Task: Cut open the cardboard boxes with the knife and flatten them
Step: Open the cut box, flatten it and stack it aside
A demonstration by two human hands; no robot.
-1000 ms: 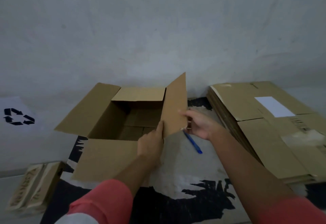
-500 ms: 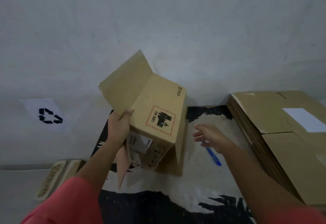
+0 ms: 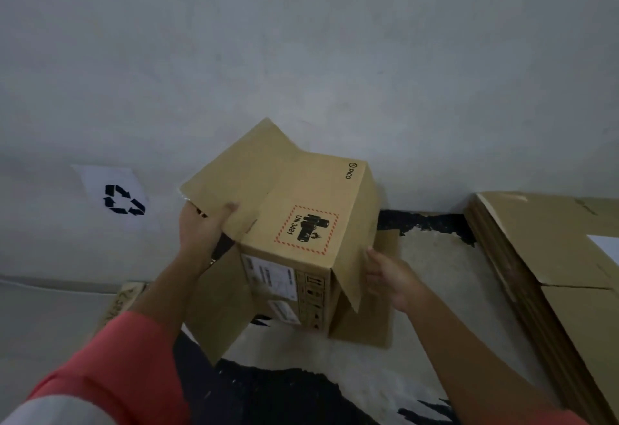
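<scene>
A brown cardboard box (image 3: 298, 223) with a red-bordered UN 3481 mark and white labels is tipped over on the floor, its flaps hanging open. My left hand (image 3: 201, 230) grips the far left flap at its edge, thumb on top. My right hand (image 3: 385, 274) holds the right side flap, fingers curled behind it. The blue knife is out of sight, hidden behind the box.
A stack of flattened cardboard (image 3: 549, 257) lies at the right. A white sheet with a recycling symbol (image 3: 117, 196) is stuck on the wall at the left. Another flattened piece (image 3: 120, 304) lies at the lower left. The floor is pale with black patches (image 3: 425, 223).
The box went from upright and open to tipped over with its printed side facing me. My right hand left the spot near the blue knife and took the right flap.
</scene>
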